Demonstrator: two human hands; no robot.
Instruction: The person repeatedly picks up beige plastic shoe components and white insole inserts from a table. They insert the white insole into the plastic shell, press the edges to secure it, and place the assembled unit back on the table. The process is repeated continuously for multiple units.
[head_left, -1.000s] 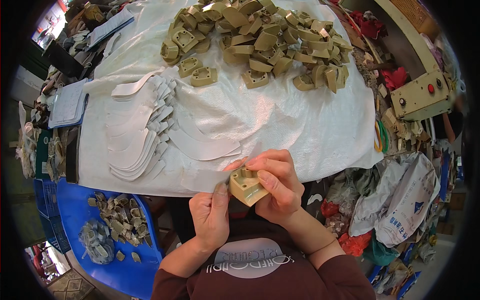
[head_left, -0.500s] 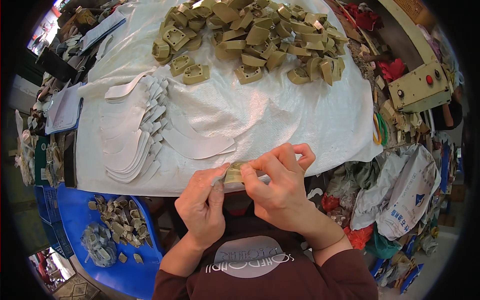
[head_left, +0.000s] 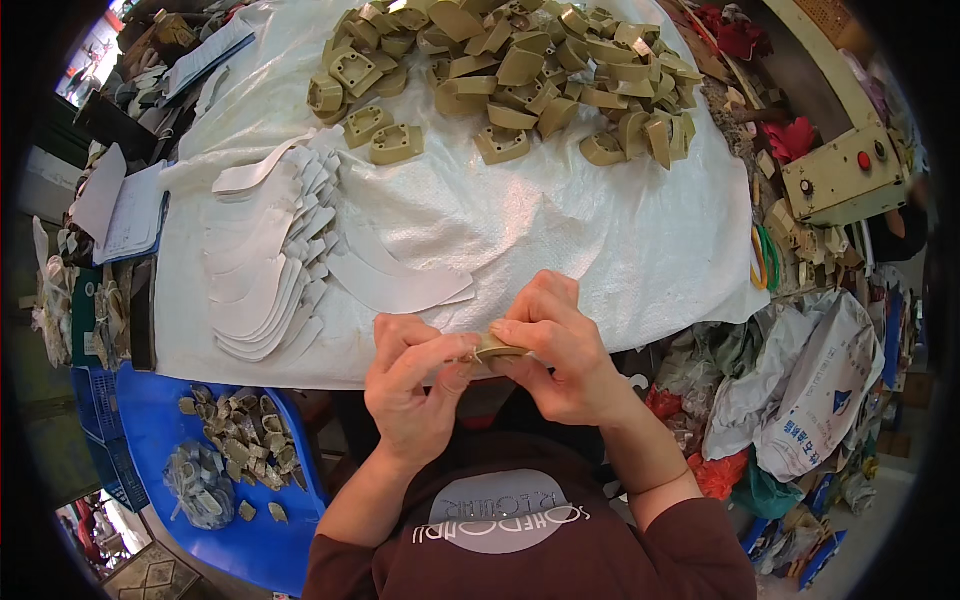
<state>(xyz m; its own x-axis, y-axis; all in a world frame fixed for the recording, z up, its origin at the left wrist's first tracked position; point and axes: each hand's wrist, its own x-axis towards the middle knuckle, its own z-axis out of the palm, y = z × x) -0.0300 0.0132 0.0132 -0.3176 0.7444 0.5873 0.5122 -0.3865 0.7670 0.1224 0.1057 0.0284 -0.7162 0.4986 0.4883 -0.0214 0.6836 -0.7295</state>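
Just off the near edge of the table, I hold an olive-green moulded piece [head_left: 500,350], curved and shaped like a small shoe heel, between both hands. My left hand [head_left: 415,390] pinches its left end with thumb and forefinger; whether a bit of pale material is under those fingertips I cannot make out. The thumb and fingers of my right hand [head_left: 562,365] close on its right side. Beyond my hands, overlapping curved off-white strips [head_left: 255,305] lie on the left of the white woven sheet [head_left: 600,240]. A heap of similar olive pieces [head_left: 520,70] fills the far side.
At the lower left stands a blue seat [head_left: 250,545] bearing loose olive-brown pieces [head_left: 250,440] and a clear plastic bag [head_left: 200,490]. A beige control box [head_left: 845,175] sits at the right. Plastic sacks [head_left: 820,385] crowd the right side below the table.
The olive piece has turned so its curved edge faces up, and has shifted slightly right. My left hand has moved right, closer to my right hand.
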